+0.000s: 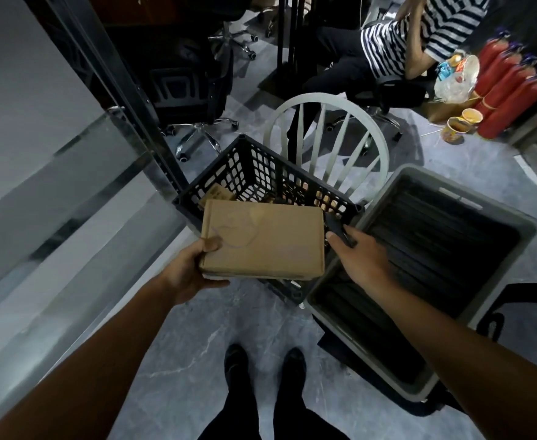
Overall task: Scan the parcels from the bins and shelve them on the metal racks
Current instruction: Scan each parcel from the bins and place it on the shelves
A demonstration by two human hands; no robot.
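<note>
My left hand (197, 268) grips the near left corner of a flat brown cardboard parcel (262, 238), thumb on top, holding it level above a black lattice crate (245, 168). My right hand (361, 255) holds a dark handheld scanner (337, 230) just off the parcel's right edge. Another small brown parcel (217, 193) lies inside the crate at its far left. A grey bin (515, 223) with dark contents stands to the right, under my right forearm.
A pale spindle-back chair (330, 128) stands behind the crate. A black metal rack post (127, 100) and a glass panel (70, 192) run along the left. Office chairs, a seated person in a striped shirt (419, 39), red cylinders (512, 87) and cups lie beyond.
</note>
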